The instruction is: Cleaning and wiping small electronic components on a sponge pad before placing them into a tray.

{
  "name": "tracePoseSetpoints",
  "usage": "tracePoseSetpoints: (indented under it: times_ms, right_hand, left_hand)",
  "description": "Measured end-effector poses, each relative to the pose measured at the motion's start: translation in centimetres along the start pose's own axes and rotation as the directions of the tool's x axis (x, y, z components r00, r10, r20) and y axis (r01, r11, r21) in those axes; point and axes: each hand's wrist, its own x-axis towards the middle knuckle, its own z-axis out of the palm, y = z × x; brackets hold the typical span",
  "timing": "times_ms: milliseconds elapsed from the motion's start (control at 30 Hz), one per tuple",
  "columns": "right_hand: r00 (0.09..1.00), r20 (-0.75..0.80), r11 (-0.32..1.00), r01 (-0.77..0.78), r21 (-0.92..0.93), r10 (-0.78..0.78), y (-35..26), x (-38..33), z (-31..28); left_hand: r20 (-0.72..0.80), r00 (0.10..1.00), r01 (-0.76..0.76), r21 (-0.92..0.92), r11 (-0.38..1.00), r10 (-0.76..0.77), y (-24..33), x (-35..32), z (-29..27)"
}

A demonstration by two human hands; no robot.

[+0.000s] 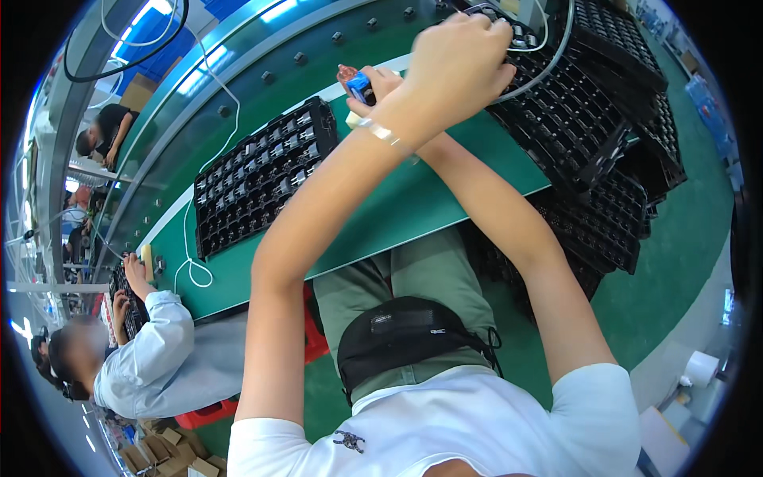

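Observation:
My forearms cross, the left passing over the right. My left hand (461, 67) is at the upper right beside the stacked black trays, fingers curled; whatever they hold is hidden. My right hand (385, 83), partly behind the left forearm, grips a small blue-and-black object (362, 88). A reddish translucent piece (347, 74) shows at the object's far end; I cannot tell whether the two are joined. Below them, a pale yellowish block (354, 119) lies on the green bench (397, 211). Left of my hands is a black compartment tray (266, 171) holding small metallic parts.
Several black trays (572, 119) are piled at the right. Beyond the bench, small parts stand along a green conveyor (318, 46). A white cable (187, 238) loops over the bench. A co-worker (151, 350) sits at the left, hands at another tray. A grey hose (548, 71) curves near my left hand.

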Motion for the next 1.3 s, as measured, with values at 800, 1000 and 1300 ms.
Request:
tracePoseSetpoints:
  times_ms: [800,1000,1300]
  right_hand:
    - [0.984,-0.030,0.984,-0.175,0.016,0.176,3.0,0.4,-0.1]
    - [0.989,0.032,0.984,-0.139,-0.115,0.144,-0.3,0.2,-0.7]
    - [0.980,0.048,0.970,-0.184,-0.161,0.194,0.2,0.1,-0.8]
  left_hand:
    - [-0.079,0.969,0.223,-0.132,0.966,-0.235,-0.7,0.2,2.1]
    - [-0.337,0.858,0.321,-0.236,0.917,-0.387,-8.2,-7.7,-7.0]
    - [0.108,0.507,0.521,-0.829,0.204,-0.855,-13.1,-19.0,-6.1]
